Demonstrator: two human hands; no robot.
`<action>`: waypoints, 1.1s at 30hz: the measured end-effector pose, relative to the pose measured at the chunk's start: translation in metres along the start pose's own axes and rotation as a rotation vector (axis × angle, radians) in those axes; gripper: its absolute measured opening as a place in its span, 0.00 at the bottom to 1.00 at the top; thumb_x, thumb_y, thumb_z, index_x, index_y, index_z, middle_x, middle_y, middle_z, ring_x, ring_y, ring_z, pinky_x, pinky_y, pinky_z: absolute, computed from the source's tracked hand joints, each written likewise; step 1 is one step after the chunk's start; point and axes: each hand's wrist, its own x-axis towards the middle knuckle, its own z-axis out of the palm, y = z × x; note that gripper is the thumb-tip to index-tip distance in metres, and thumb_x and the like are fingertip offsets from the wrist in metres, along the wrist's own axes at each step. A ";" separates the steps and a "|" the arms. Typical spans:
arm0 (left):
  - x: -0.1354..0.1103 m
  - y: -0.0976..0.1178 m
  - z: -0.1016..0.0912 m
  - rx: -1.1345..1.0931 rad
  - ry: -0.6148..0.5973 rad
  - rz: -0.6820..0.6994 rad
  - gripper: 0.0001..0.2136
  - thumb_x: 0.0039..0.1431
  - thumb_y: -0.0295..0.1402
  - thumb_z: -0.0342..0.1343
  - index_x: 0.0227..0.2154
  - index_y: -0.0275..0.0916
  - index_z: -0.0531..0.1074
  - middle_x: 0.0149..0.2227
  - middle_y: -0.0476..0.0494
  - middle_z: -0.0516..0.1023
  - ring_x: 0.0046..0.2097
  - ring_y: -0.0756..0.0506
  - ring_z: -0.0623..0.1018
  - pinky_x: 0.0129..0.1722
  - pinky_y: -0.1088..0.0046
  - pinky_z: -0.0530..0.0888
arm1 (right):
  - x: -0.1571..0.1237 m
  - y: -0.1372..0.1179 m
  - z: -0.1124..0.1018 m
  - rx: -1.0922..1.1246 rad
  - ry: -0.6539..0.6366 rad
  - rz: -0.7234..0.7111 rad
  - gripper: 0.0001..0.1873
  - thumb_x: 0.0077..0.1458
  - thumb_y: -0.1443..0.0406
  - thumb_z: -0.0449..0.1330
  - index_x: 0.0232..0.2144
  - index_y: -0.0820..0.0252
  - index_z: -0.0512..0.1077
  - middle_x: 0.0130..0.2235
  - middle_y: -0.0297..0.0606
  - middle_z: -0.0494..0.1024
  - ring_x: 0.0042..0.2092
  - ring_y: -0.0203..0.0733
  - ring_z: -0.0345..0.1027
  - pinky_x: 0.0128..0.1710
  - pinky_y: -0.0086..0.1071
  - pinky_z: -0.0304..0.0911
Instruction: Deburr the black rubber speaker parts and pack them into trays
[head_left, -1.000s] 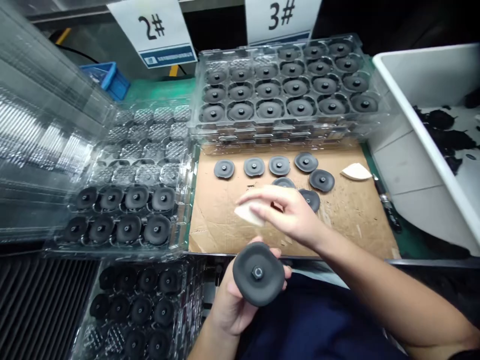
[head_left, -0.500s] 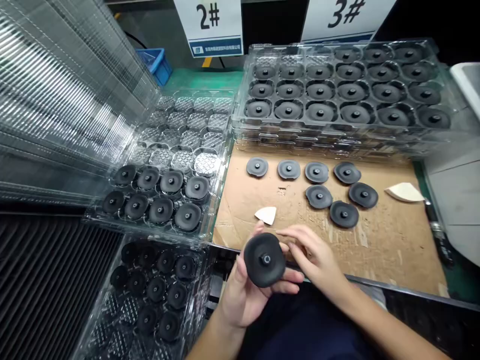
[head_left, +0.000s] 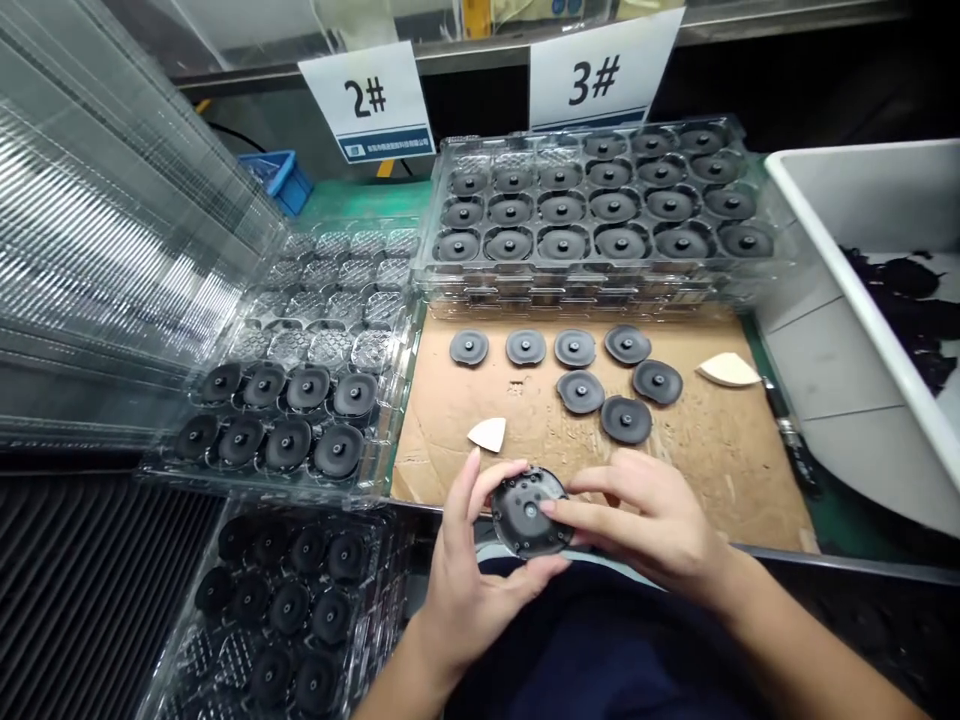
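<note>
Disc turned over between both hands

From where I'm standing, the dark disc now shows its underside, a face dotted with small holes around a central hub, where a moment ago the smooth side with the nut faced up. It sits just off the near edge of the cardboard, above the person's lap. The left hand cradles it from below, fingers curling up around its rim, while the right hand comes in from the other side, fingertips pressed on that face. The hands are together, both on the disc.

On the cardboard lie seven more discs, smooth side up, with one pale wedge near the hands and another toward its right edge. Beyond it stands a stacked clear tray of discs; a part-filled tray lies to its left, a white bin to its right.
</note>
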 end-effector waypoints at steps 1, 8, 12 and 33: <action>0.000 0.002 0.001 -0.025 -0.008 -0.052 0.43 0.50 0.28 0.63 0.62 0.48 0.41 0.54 0.40 0.68 0.55 0.43 0.70 0.55 0.63 0.68 | -0.001 0.000 0.000 0.028 0.025 0.011 0.11 0.62 0.64 0.53 0.41 0.59 0.74 0.33 0.40 0.77 0.29 0.36 0.62 0.28 0.31 0.56; 0.002 0.009 0.010 -0.264 -0.143 -0.540 0.22 0.50 0.45 0.60 0.47 0.42 0.69 0.46 0.43 0.78 0.45 0.44 0.77 0.48 0.68 0.71 | -0.027 -0.014 0.012 0.280 0.138 0.342 0.12 0.62 0.63 0.51 0.33 0.62 0.73 0.26 0.36 0.74 0.28 0.34 0.66 0.27 0.27 0.61; -0.010 0.002 0.006 -0.233 -0.115 -0.753 0.22 0.51 0.52 0.54 0.29 0.34 0.74 0.24 0.44 0.79 0.27 0.46 0.77 0.30 0.70 0.73 | -0.042 -0.017 0.028 0.169 -0.107 0.408 0.27 0.66 0.57 0.40 0.21 0.60 0.68 0.19 0.35 0.68 0.23 0.34 0.63 0.23 0.27 0.58; -0.246 -0.130 -0.241 1.025 0.806 -1.192 0.15 0.59 0.36 0.53 0.48 0.37 0.67 0.50 0.40 0.71 0.46 0.42 0.74 0.43 0.57 0.74 | -0.070 0.021 0.086 0.135 -0.416 0.383 0.15 0.60 0.57 0.49 0.32 0.52 0.74 0.34 0.36 0.81 0.35 0.46 0.76 0.33 0.38 0.71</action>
